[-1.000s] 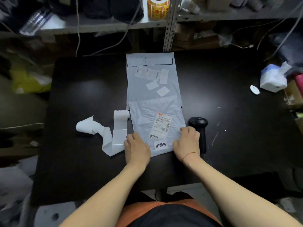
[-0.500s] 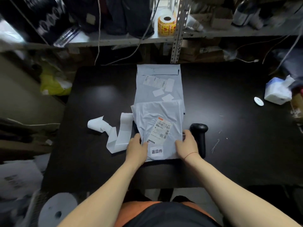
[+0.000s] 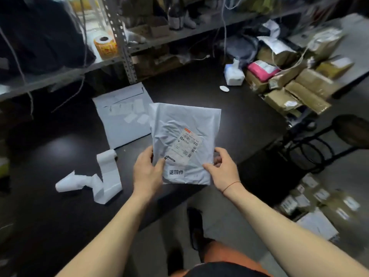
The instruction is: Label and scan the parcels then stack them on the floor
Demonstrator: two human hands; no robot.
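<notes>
Above the table's [image 3: 60, 148] near edge we grip the grey parcel [image 3: 183, 126] at its lower corners, left hand [image 3: 146, 172] at 7 o'clock, right hand [image 3: 223, 170] at 5.

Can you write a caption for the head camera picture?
Both hands hold a labelled grey parcel above the table.

- Dim room; a soft glare patch lies on the dark counter [image 3: 60, 148], left of the grey parcel [image 3: 183, 136].
- Motion blur smears the boxes right of the parcel; edges bend.

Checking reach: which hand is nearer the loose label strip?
Left. The left hand sits just right of the label strip; the right hand is farther, across the grey parcel.
</notes>
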